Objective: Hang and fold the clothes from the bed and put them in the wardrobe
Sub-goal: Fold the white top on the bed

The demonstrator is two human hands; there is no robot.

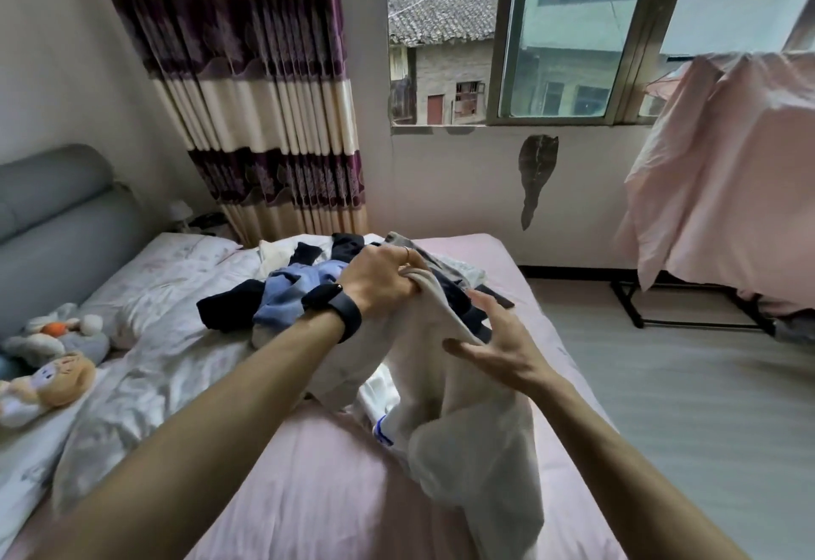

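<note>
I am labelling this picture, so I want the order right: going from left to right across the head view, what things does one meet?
Stuffed toys → white quilt → blue garment → left hand, gripping a white garment → right hand → pink hanging sheet.

- The pile of clothes (300, 290) lies on the bed (308, 471), at its far middle, with the duvet (154, 339) to its left.
- The plush toys (48, 365) lie at the left edge, in front of the headboard (57, 224).
- The garment (463, 427) hangs over the near bed from the left hand (379, 282); the right hand (498, 348) is against its right side.
- The curtain (256, 118) hangs behind the bed, with the window (564, 30) to its right.
- The drying rack (688, 321) stands on the floor to the right, with a sheet (727, 171) draped over it.
</note>
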